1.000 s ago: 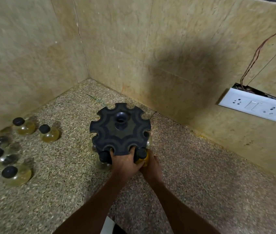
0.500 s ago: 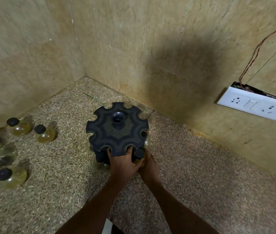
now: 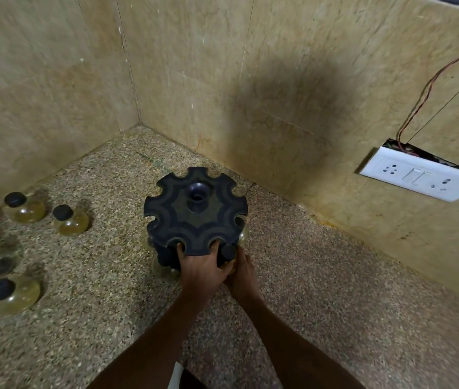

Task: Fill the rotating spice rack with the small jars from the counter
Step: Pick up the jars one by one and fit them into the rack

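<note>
We see the black spice rack (image 3: pixel 195 211) standing on the speckled counter (image 3: pixel 335 290) near the wall corner. At its six o'clock edge the left hand (image 3: pixel 201 269) grips the top disc, fingers curled into two notches. The right hand (image 3: pixel 243 275) holds a black-capped jar (image 3: pixel 228 252) at five o'clock; we cannot tell its finger positions. Five jars (image 3: pixel 69 219) sit at nine o'clock, well apart.

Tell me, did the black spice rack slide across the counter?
No. The spice rack sits just as far from the wall corner as before; only the camera shifted.
</note>
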